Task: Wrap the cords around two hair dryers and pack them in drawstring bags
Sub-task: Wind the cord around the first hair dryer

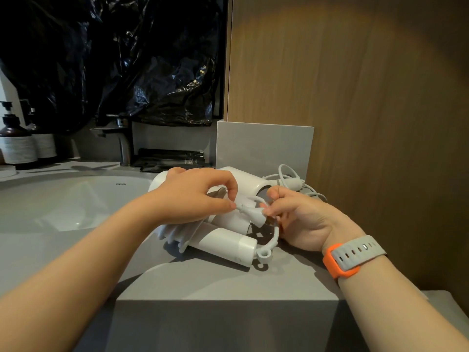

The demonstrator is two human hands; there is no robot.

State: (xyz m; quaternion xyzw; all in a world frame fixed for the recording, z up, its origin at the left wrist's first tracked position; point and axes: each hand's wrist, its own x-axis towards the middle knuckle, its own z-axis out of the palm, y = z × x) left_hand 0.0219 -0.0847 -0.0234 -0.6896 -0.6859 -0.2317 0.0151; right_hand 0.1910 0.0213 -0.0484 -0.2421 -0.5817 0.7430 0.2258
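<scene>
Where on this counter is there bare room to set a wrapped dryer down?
Bare counter lies between the dryers and the front edge. It is crowded by the grey box, where loose cord piles against the wood wall.

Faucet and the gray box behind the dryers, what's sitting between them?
In the head view, a stack of flat black packets lies on the counter between the faucet and the gray box.

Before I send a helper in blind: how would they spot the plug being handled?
On the grey counter right of the sink lie two white hair dryers. Above them, left hand and right hand pinch a plug: small, white, cone-shaped, unlike the loose cord coiled behind.
</scene>
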